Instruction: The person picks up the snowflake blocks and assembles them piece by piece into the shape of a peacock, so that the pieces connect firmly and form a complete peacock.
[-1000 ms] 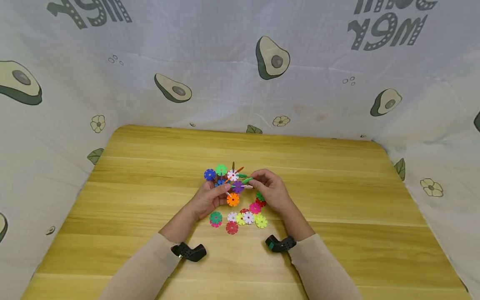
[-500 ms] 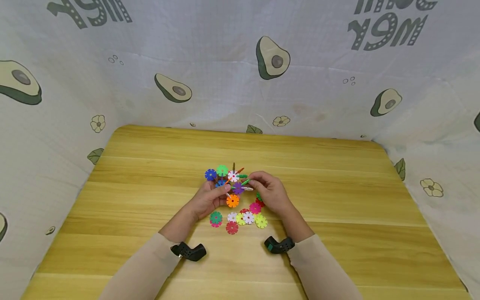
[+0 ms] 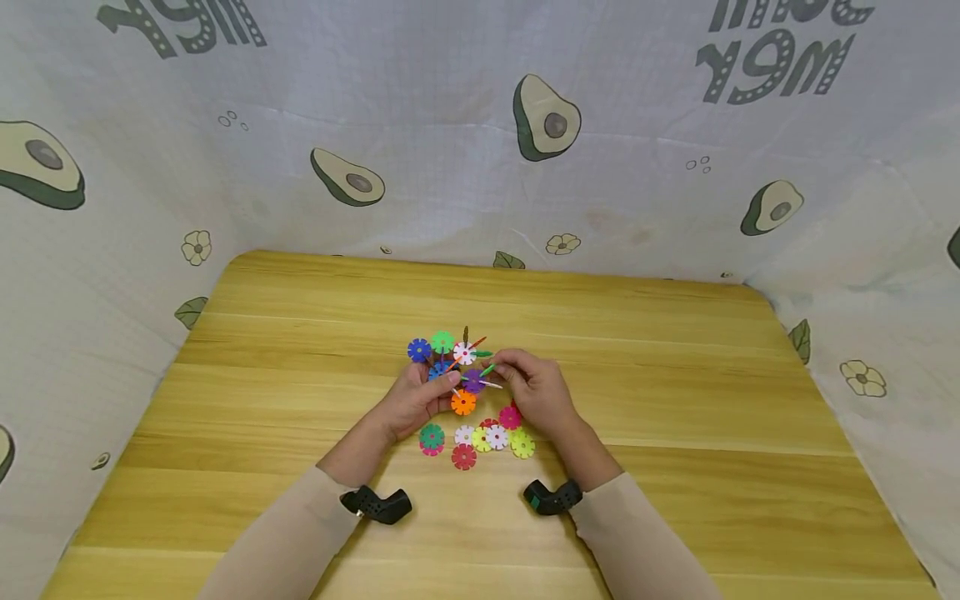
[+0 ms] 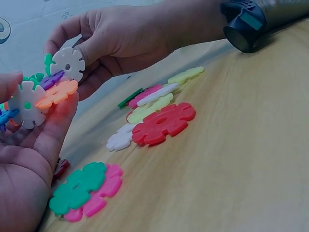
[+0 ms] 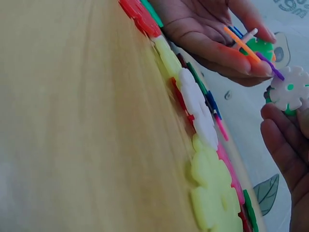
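Note:
My left hand (image 3: 420, 397) holds a cluster of joined flower-shaped interlocking discs, thumb over it and fingers beneath. The cluster includes a blue disc (image 3: 419, 350), a light green disc (image 3: 442, 342), a purple disc (image 3: 474, 381) and an orange disc (image 3: 463, 403). On its right side my right hand (image 3: 538, 392) pinches at the edge, where a green disc and a white disc (image 4: 68, 64) stick out. Which of these two its fingertips grip is partly hidden. In the right wrist view, the white disc (image 5: 291, 88) lies by the right fingers, with green behind it.
Loose discs lie on the wooden table (image 3: 675, 375) below the hands: a red one (image 3: 464, 457), a teal one (image 3: 432, 436) over a pink one, yellow ones (image 3: 522, 443) and white ones. A printed cloth (image 3: 450, 167) hangs behind the table.
My right hand has shifted slightly left and toward me, staying at the cluster's right edge. The green and white discs there have tilted a little. The left hand has barely moved.

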A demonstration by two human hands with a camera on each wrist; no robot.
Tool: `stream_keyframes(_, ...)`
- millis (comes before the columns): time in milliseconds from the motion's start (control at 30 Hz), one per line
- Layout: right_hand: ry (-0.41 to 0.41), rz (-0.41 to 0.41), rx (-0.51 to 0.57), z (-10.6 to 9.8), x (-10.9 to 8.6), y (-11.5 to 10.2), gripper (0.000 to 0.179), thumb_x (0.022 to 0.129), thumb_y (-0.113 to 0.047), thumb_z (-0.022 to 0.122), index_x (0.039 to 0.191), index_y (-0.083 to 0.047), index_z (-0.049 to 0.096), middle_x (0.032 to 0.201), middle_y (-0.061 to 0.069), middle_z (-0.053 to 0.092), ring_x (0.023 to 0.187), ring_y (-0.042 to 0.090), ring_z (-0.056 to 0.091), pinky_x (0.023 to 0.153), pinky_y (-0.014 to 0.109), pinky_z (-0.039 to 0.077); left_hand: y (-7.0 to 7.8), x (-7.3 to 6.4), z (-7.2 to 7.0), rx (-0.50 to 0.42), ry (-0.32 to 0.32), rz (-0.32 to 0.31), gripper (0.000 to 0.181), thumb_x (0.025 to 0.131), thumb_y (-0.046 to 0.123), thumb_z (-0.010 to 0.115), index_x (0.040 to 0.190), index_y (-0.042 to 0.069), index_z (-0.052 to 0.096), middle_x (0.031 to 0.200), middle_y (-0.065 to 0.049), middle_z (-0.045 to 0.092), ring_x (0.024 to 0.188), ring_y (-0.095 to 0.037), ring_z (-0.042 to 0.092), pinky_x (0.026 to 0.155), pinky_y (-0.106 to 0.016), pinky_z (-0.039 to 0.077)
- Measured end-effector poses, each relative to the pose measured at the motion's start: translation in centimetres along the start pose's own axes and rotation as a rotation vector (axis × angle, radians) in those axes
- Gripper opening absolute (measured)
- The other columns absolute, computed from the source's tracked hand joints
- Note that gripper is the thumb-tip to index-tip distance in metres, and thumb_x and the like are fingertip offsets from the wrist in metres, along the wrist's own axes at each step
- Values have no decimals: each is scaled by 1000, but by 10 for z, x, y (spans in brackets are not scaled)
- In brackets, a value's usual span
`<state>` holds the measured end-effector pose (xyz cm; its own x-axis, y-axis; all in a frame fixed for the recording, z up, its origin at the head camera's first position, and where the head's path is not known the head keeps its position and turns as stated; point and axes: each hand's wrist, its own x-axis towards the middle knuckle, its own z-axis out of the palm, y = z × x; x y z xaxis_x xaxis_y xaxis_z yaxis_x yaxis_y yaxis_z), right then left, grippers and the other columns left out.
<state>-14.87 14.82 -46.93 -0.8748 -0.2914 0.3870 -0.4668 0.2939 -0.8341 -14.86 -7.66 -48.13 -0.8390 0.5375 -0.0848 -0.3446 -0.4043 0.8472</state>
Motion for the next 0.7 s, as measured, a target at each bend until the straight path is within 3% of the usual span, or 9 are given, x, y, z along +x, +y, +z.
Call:
stream_keyframes(133, 10, -60, -41, 3, -1, 1, 10, 99, 4, 59, 101, 5, 69, 102, 23, 77, 89, 35, 77, 79, 36, 64, 0, -1, 0, -15, -11, 8, 29, 107, 6, 47, 132, -7, 41, 111, -1, 70, 99, -14, 74, 84, -27, 63)
stream_keyframes(333, 18, -84, -122, 3, 0, 0, 11, 99, 1, 61, 103, 1, 71, 104, 17, 78, 92, 30, 77, 81, 24, 63, 0, -1, -1, -20, -16, 12, 32, 107, 6, 47, 134, -8, 39, 113, -3, 69, 99, -13, 73, 86, -27, 63)
stream_keyframes(467, 52, -9, -92, 3, 0, 2, 13, 99, -1, 62, 108, 1, 72, 107, 17, 78, 93, 31, 76, 79, 23, 62, -2, 0, 0, -24, -7, 11, 32, 106, 9, 49, 131, -9, 40, 107, 0, 69, 97, -11, 72, 85, -25, 63)
stream_keyframes(600, 51, 120, 0, -3, 1, 5, 22, 101, -4, 60, 121, 1, 69, 115, 20, 75, 99, 34, 75, 84, 28, 63, -2, 2, 2, -50, 26, 21, 26, 106, 10, 50, 130, -1, 44, 108, 1, 72, 97, -12, 71, 86, -29, 63)
stream_keyframes(700, 25, 232, 2, -14, 2, 7, 26, 101, -10, 62, 126, -4, 67, 117, 17, 75, 104, 30, 75, 88, 25, 61, -3, 3, 2, -76, 67, 31, 21, 106, 7, 49, 127, 6, 49, 108, 1, 72, 96, -14, 70, 86, -30, 62)
